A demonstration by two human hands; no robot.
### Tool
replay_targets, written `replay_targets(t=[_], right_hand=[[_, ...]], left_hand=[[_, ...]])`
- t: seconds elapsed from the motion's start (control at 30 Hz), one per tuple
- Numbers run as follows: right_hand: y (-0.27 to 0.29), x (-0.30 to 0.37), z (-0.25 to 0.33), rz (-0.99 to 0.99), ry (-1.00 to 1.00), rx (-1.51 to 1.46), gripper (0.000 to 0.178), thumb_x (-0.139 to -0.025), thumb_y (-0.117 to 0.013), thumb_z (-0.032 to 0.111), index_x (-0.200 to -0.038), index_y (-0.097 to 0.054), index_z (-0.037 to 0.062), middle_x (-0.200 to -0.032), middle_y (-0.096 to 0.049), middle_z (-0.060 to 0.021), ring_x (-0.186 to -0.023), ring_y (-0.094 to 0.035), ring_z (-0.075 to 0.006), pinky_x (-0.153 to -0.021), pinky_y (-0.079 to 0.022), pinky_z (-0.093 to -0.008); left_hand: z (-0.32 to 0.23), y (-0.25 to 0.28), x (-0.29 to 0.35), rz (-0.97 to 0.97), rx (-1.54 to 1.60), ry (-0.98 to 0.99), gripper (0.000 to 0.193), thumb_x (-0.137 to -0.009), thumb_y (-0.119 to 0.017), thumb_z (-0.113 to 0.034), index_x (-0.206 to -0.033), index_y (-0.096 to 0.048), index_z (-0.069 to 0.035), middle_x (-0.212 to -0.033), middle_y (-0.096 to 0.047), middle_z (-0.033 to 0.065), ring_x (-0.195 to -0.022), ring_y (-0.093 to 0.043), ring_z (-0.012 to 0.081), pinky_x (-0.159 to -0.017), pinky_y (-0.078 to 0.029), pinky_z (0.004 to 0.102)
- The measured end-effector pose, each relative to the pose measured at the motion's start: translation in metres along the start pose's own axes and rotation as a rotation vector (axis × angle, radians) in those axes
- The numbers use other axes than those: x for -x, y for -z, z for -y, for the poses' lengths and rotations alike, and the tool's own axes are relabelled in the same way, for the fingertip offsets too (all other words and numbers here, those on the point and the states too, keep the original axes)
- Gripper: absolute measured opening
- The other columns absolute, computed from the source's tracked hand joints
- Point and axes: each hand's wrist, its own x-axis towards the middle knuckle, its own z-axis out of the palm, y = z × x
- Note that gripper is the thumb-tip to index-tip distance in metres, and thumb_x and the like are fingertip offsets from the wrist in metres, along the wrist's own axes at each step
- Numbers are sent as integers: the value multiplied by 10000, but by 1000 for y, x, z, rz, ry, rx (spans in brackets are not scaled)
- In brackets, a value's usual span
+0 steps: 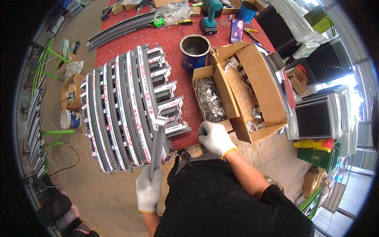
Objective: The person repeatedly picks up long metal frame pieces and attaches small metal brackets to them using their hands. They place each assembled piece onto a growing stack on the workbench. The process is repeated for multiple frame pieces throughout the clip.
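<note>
My left hand (149,190), in a white knit glove, is closed round the lower end of a grey profile bar (157,148). The bar stands up from the fist, its pale cut end in front of the stacked profiles (126,106). These are grey lengths with white, red-printed film, laid over crosswise pieces. My gloved right hand (216,138) is curled closed at the table's near edge, just below a small carton (209,98) of shiny metal pieces. Whatever its fingers may hold is hidden.
A larger open carton (262,93) with a few metal brackets adjoins the small one. Behind them on the red table (179,59) stand a blue can (193,53), a teal cordless drill (209,17), a screwdriver (184,22) and a green tape measure (158,22).
</note>
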Motion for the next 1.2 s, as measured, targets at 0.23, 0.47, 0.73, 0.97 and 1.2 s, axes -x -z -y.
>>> replay_targets(t=[0.23,0.47,0.73,0.97,1.2], right_hand=[[-63,5,-18,-241,-35,174,98,-962,-592,87,-1020,-641,25,-896,-720,-311,-906,-723,-547,-831,-572,-624],[-94,-5,-30,-322,-80,267,115,-953,-681,104,-1055,-688,53,-933,-730,-304,-898,-733,-538,-823,-577,-636],[-93,4,-28,-323,-78,274,314,-965,-719,96,-1275,-707,51,-1134,-757,-289,-987,-748,-511,-884,-603,-587],[-76,20,-30,-512,239,107,298,-1021,-683,75,-1316,-721,52,-1215,-778,-253,-1042,-764,-481,-922,-619,-541],[-57,59,-43,-198,-345,-216,364,-1011,-783,277,-1254,-786,6,-1116,-823,-244,-1004,-817,-387,-930,-627,-442]], left_hand=[[11,9,-1,51,0,-11,469,-1054,-707,-353,-1307,-734,41,-869,-712,216,-775,-678,268,-757,-551,438],[25,12,2,94,14,69,438,-1050,-723,-341,-1270,-737,37,-847,-694,218,-747,-657,278,-739,-543,439],[35,10,5,91,66,36,395,-1053,-727,-329,-1217,-736,31,-920,-734,259,-799,-722,385,-767,-556,467],[33,3,4,74,107,30,380,-1055,-724,-303,-1236,-743,31,-940,-742,265,-824,-739,385,-775,-560,468],[19,0,0,86,20,25,425,-1051,-715,-338,-1271,-755,24,-894,-732,244,-787,-715,309,-768,-560,450]])
